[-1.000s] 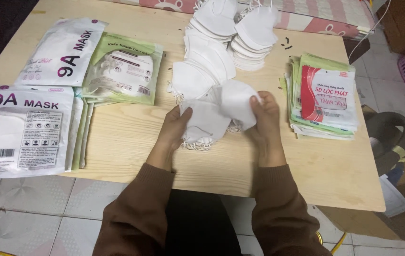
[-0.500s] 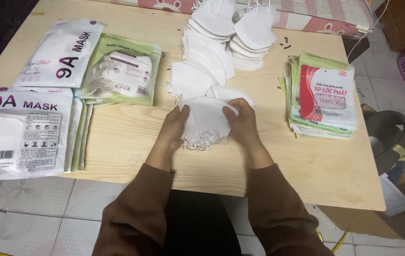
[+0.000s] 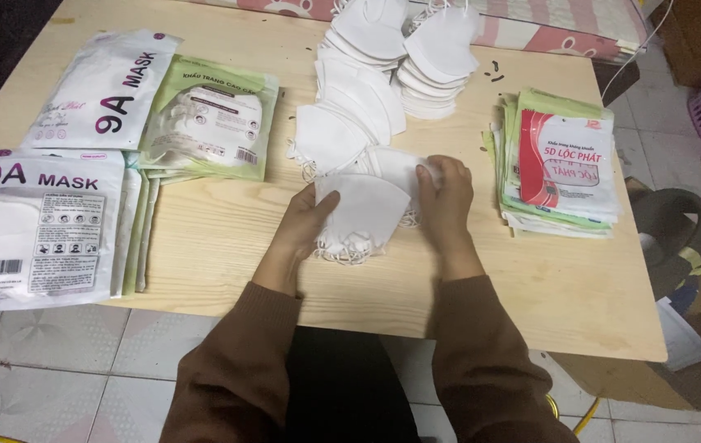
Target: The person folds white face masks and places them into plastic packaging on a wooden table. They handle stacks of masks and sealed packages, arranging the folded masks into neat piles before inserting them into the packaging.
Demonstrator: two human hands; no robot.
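Nearest the camera, two brown sleeves reach over the near edge of the wooden desk. The left hand and the right hand both close on a small stack of white folded face masks lying at the middle of the desk; the left thumb lies on top with the fingers curled under the edge, and the right fingers press down on the stack's right side. The masks look light, soft and floppy, with loose ear loops along the near edge, so a pinch across the folded body would likely hold them best. Packaged mask bags sit at the near left, a pile of flat printed pouches at the right. Farther off, rows of loose white masks fan toward the desk's far edge.
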